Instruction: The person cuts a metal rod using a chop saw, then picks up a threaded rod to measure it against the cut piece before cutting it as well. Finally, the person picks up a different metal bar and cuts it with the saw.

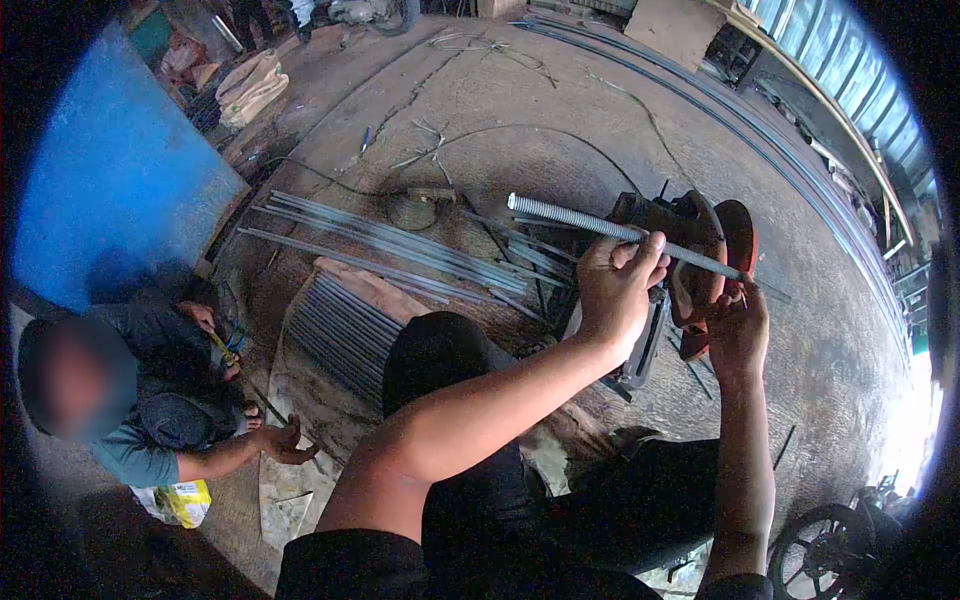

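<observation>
A long metal rod (pixel 572 218), with screw thread along its left part, slants across in front of me. My left hand (pixel 615 295) grips it near the middle with fingers and thumb closed around it. At the rod's smooth right end, my right hand (pixel 740 325) is closed on it with the fingertips. Just behind and below the rod stands a dark machine with a red-orange round guard (pixel 738 235), like a cut-off saw. The rod passes in front of this machine, and my hands hide part of it.
Loose metal rods (pixel 400 250) lie beyond my knee, beside a row of dark rods (pixel 340 330) on cloth. A co-worker (pixel 170 390) crouches at left by a blue panel (pixel 130 170). Cable (pixel 530 128) crosses the floor; long bars (pixel 730 120) lie at right, near a motorcycle wheel (pixel 815 555).
</observation>
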